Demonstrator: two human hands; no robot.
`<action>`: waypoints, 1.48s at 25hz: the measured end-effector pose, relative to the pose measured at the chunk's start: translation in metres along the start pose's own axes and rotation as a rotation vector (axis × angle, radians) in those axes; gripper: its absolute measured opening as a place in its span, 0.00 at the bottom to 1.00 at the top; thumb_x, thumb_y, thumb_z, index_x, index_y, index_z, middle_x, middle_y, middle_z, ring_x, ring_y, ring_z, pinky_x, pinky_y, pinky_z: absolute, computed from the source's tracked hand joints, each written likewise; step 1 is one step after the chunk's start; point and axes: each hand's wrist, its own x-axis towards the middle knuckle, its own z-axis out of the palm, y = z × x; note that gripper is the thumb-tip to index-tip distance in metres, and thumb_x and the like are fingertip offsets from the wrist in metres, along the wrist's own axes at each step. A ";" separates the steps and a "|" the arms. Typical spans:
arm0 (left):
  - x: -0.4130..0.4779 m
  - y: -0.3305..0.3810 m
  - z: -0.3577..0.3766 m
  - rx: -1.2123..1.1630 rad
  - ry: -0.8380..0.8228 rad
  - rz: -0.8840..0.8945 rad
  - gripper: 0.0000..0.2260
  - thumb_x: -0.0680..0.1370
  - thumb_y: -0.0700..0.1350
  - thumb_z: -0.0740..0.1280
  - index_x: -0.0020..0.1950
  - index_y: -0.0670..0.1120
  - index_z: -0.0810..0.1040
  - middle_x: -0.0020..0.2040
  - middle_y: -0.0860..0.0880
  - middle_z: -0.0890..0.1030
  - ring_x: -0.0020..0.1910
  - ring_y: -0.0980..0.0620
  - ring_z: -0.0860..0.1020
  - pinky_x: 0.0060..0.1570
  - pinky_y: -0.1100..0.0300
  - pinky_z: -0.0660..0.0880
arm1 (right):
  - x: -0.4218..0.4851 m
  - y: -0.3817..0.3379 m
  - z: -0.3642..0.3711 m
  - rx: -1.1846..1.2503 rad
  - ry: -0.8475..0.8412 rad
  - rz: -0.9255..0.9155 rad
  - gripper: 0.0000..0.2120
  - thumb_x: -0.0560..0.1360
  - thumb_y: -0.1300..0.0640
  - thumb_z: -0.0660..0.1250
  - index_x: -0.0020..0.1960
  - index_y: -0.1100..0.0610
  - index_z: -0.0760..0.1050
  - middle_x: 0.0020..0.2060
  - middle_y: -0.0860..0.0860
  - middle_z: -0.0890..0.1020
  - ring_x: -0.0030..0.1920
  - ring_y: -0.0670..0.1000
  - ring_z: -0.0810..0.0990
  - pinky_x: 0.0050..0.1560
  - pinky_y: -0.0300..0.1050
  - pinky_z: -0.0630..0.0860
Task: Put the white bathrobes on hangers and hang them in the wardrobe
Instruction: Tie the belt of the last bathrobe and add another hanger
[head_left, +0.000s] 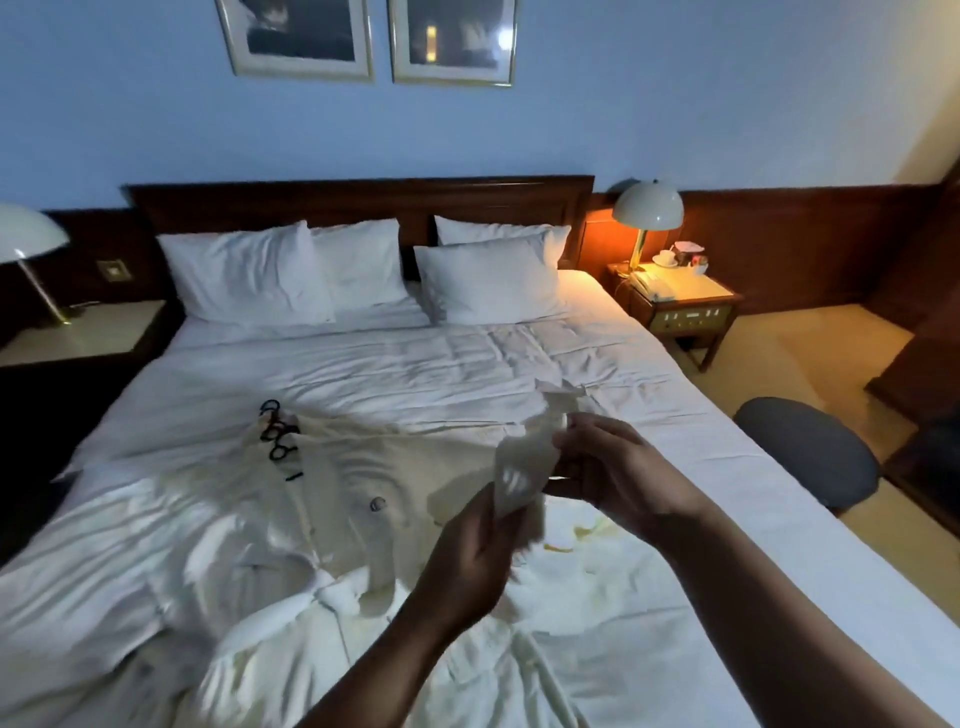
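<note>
Two grips on one white cloth (519, 470) above bed (363, 374), left hand (467, 553) pinching, right hand (621, 470) clutching.

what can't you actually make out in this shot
1. white piece, gripped by the left hand and right hand: head view, motion blur; belt, sleeve or something else is unclear.
2. black rings lying on the bathrobe: head view, dim and small; unclear whether they belong to hangers.
3. dark furniture: head view, cut off by the right edge; unclear whether it is the wardrobe.
</note>
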 end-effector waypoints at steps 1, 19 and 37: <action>-0.005 0.009 -0.022 -0.006 0.002 -0.007 0.06 0.85 0.46 0.62 0.58 0.51 0.79 0.45 0.52 0.83 0.44 0.61 0.82 0.44 0.65 0.77 | 0.003 -0.003 0.018 -0.070 0.029 -0.047 0.10 0.81 0.66 0.60 0.49 0.64 0.80 0.48 0.62 0.85 0.49 0.59 0.84 0.54 0.58 0.81; -0.077 0.003 -0.124 0.082 0.085 -0.261 0.14 0.73 0.35 0.67 0.57 0.46 0.79 0.44 0.41 0.82 0.40 0.50 0.79 0.38 0.47 0.77 | 0.075 0.088 0.076 -0.614 -0.419 -0.282 0.17 0.70 0.54 0.72 0.33 0.60 0.67 0.30 0.50 0.66 0.34 0.48 0.67 0.32 0.52 0.61; -0.123 -0.136 -0.147 0.876 0.395 -0.400 0.20 0.64 0.29 0.62 0.50 0.47 0.80 0.48 0.50 0.74 0.45 0.47 0.77 0.38 0.60 0.71 | 0.066 0.136 0.107 -1.882 0.038 -0.121 0.10 0.74 0.61 0.62 0.52 0.51 0.77 0.46 0.52 0.83 0.51 0.59 0.83 0.45 0.47 0.76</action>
